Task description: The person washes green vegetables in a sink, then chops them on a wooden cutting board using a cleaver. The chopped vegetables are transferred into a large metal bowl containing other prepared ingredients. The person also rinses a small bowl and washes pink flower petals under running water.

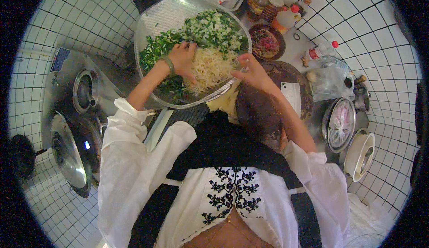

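Observation:
A large round mesh basket [161,12] stands tilted before me, holding chopped greens [211,25] at the back and left and pale shredded strands, perhaps noodles or shredded vegetable [214,68], at the front. My left hand [184,60], with a bangle on its wrist, rests spread over the left edge of the pale strands, partly among the greens. At the basket's right rim is my right hand [248,70], its thumb and fingers around the rim. Below the rim, part of a yellowish thing shows, mostly hidden.
Right of the basket lie a round dark board [298,77] with a cleaver-like blade [291,94], a brown bowl [281,42] and several bottles. Farther right are a plastic bag [331,82], a covered metal bowl [341,124] and a white container [367,157]. A metal lid [68,151] stands left.

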Tool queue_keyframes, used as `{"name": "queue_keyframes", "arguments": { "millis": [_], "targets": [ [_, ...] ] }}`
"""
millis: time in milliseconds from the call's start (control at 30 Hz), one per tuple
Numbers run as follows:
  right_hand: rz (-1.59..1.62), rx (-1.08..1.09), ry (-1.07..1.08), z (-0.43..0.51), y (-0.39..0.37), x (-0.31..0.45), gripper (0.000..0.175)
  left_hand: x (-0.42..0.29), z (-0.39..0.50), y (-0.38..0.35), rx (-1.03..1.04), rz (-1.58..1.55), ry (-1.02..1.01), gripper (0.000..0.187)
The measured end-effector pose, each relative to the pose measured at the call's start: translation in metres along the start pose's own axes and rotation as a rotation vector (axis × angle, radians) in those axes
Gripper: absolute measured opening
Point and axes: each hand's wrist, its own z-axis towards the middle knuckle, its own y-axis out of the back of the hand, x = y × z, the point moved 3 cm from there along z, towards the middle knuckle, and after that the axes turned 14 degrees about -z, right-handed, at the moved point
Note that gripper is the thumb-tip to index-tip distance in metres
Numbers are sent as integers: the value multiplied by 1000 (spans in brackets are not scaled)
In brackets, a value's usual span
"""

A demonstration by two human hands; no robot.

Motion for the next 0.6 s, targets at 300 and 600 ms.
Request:
{"name": "queue_keyframes", "arguments": {
  "millis": [300, 600],
  "targets": [
    [161, 88, -176, 65, -57, -7, 82, 5, 11, -11, 2, -101, -21, 129],
    [288, 142, -147, 65, -65, -10, 90, 0, 12, -14, 86, -63, 19, 125]
  ]
}}
